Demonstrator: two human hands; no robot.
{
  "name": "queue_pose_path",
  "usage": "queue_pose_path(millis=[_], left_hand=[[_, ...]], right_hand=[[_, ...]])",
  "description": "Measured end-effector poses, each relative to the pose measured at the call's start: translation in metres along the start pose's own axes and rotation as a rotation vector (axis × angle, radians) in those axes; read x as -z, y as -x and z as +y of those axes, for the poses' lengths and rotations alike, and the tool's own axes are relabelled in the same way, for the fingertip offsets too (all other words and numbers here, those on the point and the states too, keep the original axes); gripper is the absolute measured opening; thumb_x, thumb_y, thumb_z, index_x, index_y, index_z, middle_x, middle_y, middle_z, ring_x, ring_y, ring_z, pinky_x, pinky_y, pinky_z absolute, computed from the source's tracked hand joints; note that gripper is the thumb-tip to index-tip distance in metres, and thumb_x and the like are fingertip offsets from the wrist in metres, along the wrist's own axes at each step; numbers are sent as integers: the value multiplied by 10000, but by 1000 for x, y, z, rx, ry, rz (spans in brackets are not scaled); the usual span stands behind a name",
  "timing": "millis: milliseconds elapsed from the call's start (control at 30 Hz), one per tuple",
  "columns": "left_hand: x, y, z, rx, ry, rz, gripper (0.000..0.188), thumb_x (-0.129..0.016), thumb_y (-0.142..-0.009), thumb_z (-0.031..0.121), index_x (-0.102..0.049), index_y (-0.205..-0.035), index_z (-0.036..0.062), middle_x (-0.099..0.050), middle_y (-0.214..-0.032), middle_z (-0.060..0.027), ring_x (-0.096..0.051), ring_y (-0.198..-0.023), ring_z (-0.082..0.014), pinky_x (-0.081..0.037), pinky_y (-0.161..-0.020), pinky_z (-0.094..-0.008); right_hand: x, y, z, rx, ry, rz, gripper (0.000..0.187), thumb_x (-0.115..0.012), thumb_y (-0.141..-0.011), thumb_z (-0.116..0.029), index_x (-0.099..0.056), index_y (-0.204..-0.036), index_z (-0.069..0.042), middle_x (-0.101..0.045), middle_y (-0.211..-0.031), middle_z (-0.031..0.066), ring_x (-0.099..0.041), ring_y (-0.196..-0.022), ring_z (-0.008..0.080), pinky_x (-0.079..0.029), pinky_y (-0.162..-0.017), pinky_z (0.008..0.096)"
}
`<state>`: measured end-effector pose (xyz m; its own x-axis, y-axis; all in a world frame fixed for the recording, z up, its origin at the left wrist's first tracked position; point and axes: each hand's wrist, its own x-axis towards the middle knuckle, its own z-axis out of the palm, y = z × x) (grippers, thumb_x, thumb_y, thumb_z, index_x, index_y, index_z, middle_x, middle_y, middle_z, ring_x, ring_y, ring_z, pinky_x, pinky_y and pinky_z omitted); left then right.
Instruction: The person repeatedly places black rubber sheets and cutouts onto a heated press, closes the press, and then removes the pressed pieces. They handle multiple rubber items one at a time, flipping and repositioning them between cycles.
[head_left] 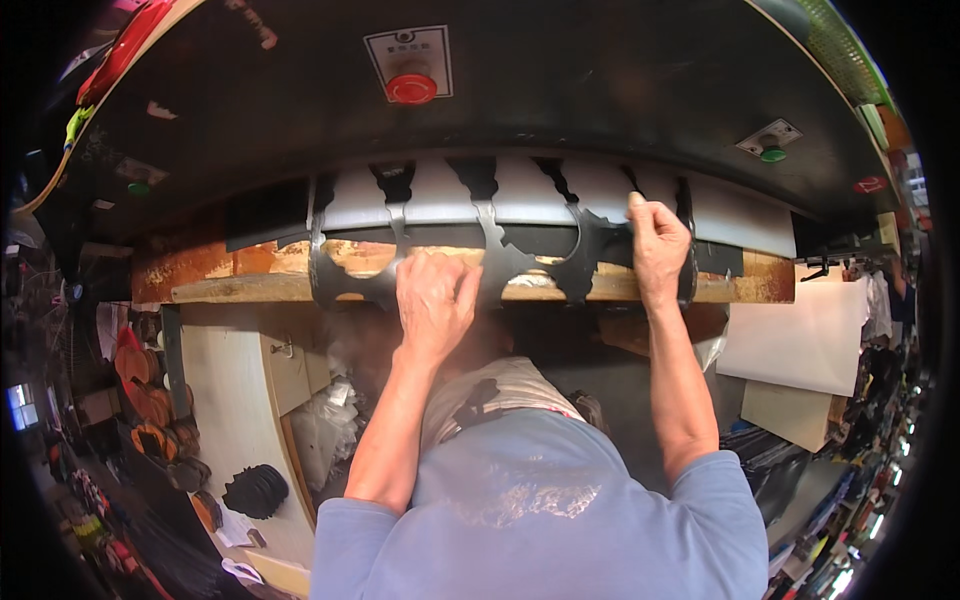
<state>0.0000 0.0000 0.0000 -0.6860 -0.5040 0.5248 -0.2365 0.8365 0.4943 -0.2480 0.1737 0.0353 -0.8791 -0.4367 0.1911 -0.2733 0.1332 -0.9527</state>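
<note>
A black sheet (575,270) with large cut-out holes lies across a white board (345,205) and hangs over the wooden front edge of the bench. Narrow strips between its holes run back under the black machine. My left hand (435,295) is closed at the near edge of the sheet, fingers curled over it and thumb toward the right. Further right, my right hand (660,250) pinches the sheet beside a thin strip near its right end. The fingertips of both hands are partly hidden.
Overhead spans the black machine (600,90), with a red push button (412,88) and green buttons (772,154) at its sides. A worn wooden ledge (240,290) runs below the board. Left stands a pale cabinet (225,380); at right hangs a white sheet (795,340).
</note>
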Motion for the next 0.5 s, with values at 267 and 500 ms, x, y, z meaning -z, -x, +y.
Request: queue_pose_path(millis=[267,500], left_hand=[[48,-33,-13,486,505,-270,112,-729,-999,104,-770,-945,14,-781,-939,-77,-710,-840,-173,-552,-834,-331],[38,-133,-122,343,60,125,440,-527,-1036,-9,-584,-1472,-18,-699,-1372,-206,-662,-1291,-371,-511,-1094,-425]], right_hand=[[-188,-46,-40,415,152,-360,565,-883,-829,-264,-670,-1314,-66,-615,-1257,211,-615,-1179,356,-535,-1000,442],[-292,-62,-67,301,402,-403,888,-890,-718,-304,-560,-1483,4,-379,-1543,415,-277,-1426,678,-335,-1199,701]])
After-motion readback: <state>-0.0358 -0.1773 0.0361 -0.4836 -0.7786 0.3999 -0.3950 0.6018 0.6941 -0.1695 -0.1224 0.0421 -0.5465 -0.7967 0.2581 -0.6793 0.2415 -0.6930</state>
